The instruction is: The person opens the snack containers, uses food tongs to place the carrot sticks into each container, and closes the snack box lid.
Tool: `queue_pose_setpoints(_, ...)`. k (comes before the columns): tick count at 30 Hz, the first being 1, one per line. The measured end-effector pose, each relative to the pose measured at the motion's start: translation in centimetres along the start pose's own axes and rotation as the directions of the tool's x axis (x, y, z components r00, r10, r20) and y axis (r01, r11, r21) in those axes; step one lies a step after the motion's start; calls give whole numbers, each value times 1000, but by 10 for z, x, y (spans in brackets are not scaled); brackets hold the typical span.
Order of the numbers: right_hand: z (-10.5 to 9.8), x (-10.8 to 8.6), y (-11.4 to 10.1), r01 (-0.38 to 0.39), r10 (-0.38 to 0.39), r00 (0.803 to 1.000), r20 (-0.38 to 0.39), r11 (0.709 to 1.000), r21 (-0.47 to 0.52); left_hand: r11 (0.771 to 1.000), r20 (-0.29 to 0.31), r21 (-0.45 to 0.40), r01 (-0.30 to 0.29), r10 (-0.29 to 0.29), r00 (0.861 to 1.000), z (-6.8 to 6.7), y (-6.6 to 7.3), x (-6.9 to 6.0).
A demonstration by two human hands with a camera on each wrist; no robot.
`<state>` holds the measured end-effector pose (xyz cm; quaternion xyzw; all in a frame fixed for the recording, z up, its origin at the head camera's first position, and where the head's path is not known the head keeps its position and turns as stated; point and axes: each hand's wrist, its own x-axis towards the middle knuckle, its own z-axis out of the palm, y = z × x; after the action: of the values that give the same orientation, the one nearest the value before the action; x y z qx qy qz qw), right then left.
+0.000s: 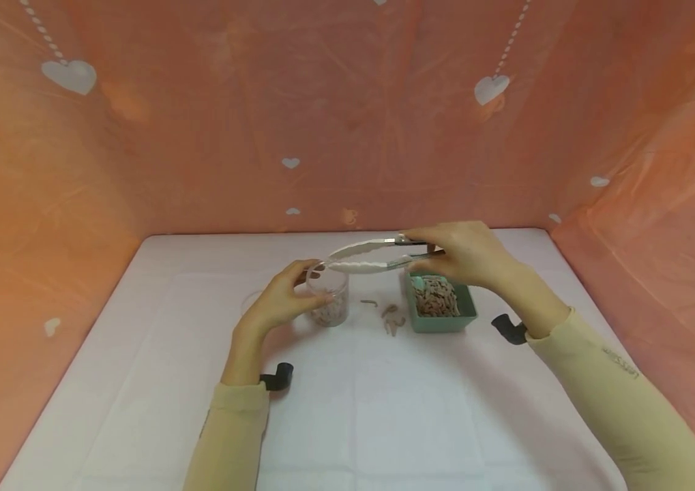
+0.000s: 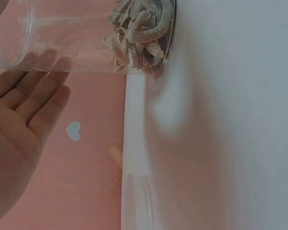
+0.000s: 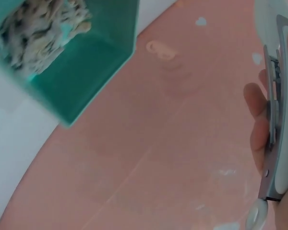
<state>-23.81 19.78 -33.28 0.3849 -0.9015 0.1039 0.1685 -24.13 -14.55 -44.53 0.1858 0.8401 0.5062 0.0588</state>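
A clear jar (image 1: pixel 336 290) with pale brown dried strips (image 2: pixel 141 36) at its bottom stands on the white table; my left hand (image 1: pixel 282 299) holds it round the side, thumb in front and fingers behind. Tongs (image 1: pixel 362 264) with white heads and metal arms are gripped in my right hand (image 1: pixel 472 254), their tips over the jar's mouth. Whether the tongs hold anything cannot be told. Below the right hand sits a green square box (image 1: pixel 442 324) with more strips (image 3: pixel 38 36) inside, and part of its floor shows in the right wrist view.
Several loose strips (image 1: pixel 393 320) lie on the table (image 1: pixel 347 409) between jar and box. A clear round lid (image 2: pixel 143 203) lies left of the jar, partly behind my left hand. Orange-pink cloth (image 1: pixel 347 123) with hearts hangs behind and at both sides.
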Motion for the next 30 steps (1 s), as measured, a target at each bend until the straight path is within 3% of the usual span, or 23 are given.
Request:
queue_pose_setpoints(8, -15, -45, 23, -34, 34, 994, -106, 999, 4, 1000, 0, 8, 0, 0, 1000, -1, 1, 0)
queue_pose_setpoints(11, -22, -62, 31, -64, 61, 993, -103, 998, -26, 1000, 5, 7, 7, -7, 1000, -1, 0, 0)
queue_pose_setpoints(15, -28, -80, 39, -149, 149, 989, -10, 987, -58, 1000, 3, 6, 17, -17, 1000, -2, 0, 0)
queue_pose_setpoints(18, -30, -89, 42, -206, 213, 973, 84, 975, -85, 1000, 0, 7, 17, -17, 1000, -3, 0, 0)
queue_pose_setpoints(30, -31, -91, 54, -143, 184, 926, 329, 979, -144, 1000, 1, 1, 0, 0, 1000, -2, -1, 0)
